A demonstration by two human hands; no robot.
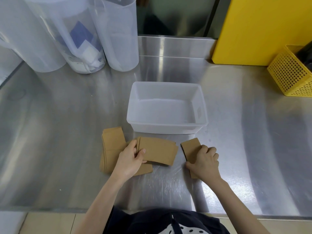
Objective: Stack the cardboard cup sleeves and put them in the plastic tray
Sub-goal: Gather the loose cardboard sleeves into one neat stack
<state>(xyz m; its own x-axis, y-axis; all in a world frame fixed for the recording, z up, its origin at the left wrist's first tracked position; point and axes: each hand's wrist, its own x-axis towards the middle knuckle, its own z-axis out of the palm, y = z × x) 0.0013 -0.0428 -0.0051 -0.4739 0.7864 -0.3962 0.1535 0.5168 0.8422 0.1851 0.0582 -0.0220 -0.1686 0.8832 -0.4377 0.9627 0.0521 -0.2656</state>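
A translucent white plastic tray [201, 105] stands empty at the middle of the steel counter. In front of it lie brown cardboard cup sleeves. My left hand [130, 160] grips a small bundle of sleeves [160, 152], thumb on top, held just above the counter. To its left a fanned pile of sleeves [112, 146] lies flat, and one more sleeve [145, 169] pokes out under the hand. My right hand [205, 162] is closed on another small stack of sleeves [190, 146] resting on the counter, right of the bundle.
Three tall translucent plastic jugs [81, 34] stand at the back left. A yellow board [263, 29] leans at the back right beside a yellow perforated basket [290, 73]. The counter's front edge [50, 210] runs just before my body.
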